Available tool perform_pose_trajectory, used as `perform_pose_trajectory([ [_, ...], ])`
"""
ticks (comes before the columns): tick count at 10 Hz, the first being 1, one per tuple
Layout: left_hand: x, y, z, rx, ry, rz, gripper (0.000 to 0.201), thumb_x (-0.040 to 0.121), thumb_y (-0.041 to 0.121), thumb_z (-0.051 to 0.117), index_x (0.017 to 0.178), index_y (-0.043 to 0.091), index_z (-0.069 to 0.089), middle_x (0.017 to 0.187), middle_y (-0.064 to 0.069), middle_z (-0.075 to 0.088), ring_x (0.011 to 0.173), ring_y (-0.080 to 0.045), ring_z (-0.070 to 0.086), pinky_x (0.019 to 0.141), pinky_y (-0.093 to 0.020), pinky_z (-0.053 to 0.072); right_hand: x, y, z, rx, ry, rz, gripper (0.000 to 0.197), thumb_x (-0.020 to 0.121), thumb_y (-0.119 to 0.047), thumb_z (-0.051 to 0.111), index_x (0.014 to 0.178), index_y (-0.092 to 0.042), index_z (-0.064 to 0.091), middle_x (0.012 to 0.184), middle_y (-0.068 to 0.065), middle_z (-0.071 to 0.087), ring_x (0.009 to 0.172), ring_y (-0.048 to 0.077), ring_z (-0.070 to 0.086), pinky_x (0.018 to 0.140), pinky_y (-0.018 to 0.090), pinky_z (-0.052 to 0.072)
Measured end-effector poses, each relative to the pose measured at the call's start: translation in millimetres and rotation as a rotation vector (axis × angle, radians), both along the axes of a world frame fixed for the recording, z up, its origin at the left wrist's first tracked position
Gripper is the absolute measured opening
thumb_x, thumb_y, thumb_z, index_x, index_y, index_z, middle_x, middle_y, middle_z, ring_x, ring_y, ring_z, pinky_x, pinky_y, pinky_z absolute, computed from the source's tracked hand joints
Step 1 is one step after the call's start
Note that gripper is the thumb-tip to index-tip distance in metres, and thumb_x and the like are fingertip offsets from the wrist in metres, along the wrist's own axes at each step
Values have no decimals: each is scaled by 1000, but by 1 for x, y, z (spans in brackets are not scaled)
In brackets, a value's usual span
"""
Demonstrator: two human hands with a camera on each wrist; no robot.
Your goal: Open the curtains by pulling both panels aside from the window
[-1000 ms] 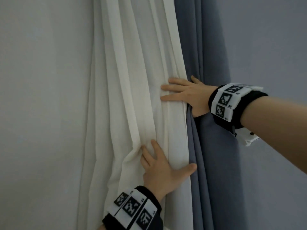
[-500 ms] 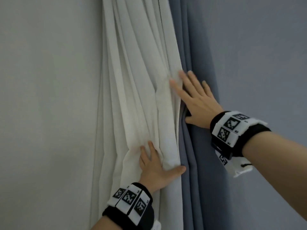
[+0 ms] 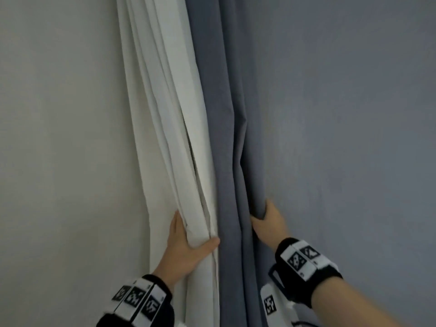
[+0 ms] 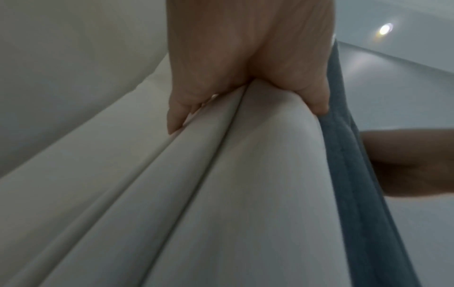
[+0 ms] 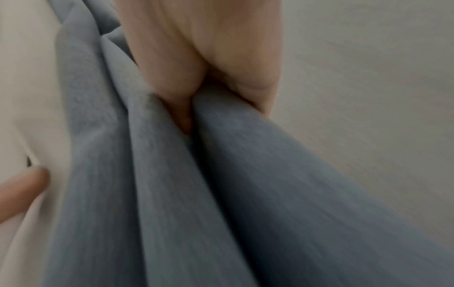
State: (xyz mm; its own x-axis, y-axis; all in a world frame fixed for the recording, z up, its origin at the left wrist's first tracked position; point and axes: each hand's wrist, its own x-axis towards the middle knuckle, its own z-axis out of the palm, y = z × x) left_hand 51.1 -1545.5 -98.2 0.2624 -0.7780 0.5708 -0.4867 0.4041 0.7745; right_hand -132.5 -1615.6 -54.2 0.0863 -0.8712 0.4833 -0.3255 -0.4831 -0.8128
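A white curtain panel [image 3: 169,114] hangs bunched in folds, with a blue curtain panel [image 3: 219,114] right beside it. My left hand [image 3: 191,244] grips a bundle of white folds low down, thumb on the right side and fingers round the left. In the left wrist view the left hand [image 4: 245,58] clasps the white curtain [image 4: 221,194], with the blue curtain's edge [image 4: 356,174] alongside. My right hand [image 3: 269,223] grips a fold of the blue panel from its right side. In the right wrist view the right hand [image 5: 196,58] has its fingers buried in the blue curtain [image 5: 172,194].
A pale wall [image 3: 59,138] fills the left of the head view. A plain blue-grey surface [image 3: 342,114] fills the right. A ceiling spotlight [image 4: 385,29] shows in the left wrist view. Both wrists wear black bands with marker tags.
Both hands lay flat on the white curtain before. Now the left hand curls round the white folds, and the right hand has dropped lower and taken hold of the blue panel.
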Motion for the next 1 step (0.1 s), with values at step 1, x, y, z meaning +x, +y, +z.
perform_pose_trajectory([
  [1,18,47,-55,-20,46,30,102,48,48,86,133,24,34,133,3,49,124,-13,48,109,-34,36,-22,33,-54,66,17,94,55,85,-19,65,133,-4,42,131,10,55,117,22,54,100,30,43],
])
